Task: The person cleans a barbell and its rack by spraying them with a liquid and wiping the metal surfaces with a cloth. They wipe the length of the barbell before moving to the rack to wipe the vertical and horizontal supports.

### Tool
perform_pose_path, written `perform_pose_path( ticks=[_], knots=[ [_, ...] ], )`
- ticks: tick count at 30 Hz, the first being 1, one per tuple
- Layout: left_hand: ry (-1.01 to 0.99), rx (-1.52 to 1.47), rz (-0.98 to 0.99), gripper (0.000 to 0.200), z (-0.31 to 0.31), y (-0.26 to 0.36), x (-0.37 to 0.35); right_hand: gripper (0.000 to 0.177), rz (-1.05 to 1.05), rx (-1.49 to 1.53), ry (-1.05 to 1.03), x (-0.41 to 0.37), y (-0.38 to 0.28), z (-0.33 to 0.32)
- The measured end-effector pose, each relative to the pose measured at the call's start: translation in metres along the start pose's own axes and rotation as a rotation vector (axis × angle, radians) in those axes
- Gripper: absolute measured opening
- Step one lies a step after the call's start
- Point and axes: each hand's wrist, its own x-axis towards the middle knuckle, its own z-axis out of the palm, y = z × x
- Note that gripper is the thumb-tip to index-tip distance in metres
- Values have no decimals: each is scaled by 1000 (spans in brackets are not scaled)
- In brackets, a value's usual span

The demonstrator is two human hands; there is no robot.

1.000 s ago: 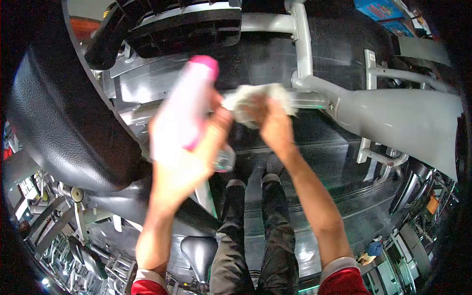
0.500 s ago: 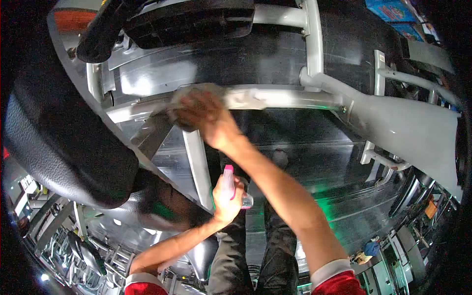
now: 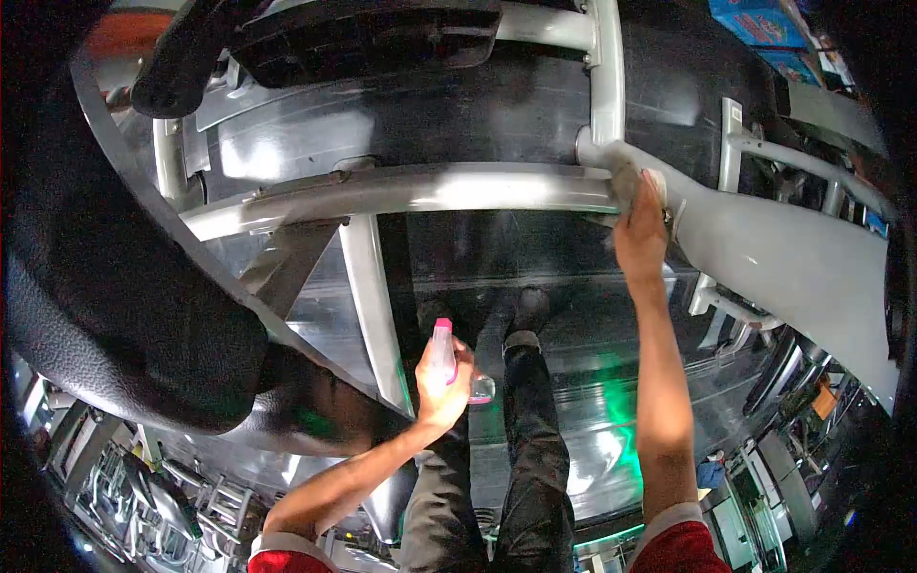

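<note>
My left hand is wrapped round a small clear spray bottle with a pink tip, held above my legs. At the right end of a silver frame tube, my right hand presses a greyish cloth against the metal. The cloth is partly hidden by the fingers and a little blurred; a pale patch shows beside them. Close to the cloth, the tube meets a wide grey frame part.
A black padded seat takes up the left side. Beneath the tube a silver leg slants down to the dark shiny floor. At the top is a black machine part. Blue boxes are at top right.
My right hand has moved with the cloth along the tube from its left part to its right end. My left hand keeps the spray bottle in nearly the same place.
</note>
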Motion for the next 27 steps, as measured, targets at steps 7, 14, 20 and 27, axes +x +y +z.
perform_pose_path(
  ticks=[7,14,20,27],
  knots=[
    [-26,202,91,20,-2,0,5,37,404,-91,-577,76,4,22],
    [-39,153,-3,25,-3,1,6,35,-56,359,-890,107,-173,117],
    [60,11,48,22,3,4,8,39,-122,349,-931,114,-262,123],
    [-21,94,-47,16,5,4,8,33,89,102,-1036,103,61,70]
  ],
)
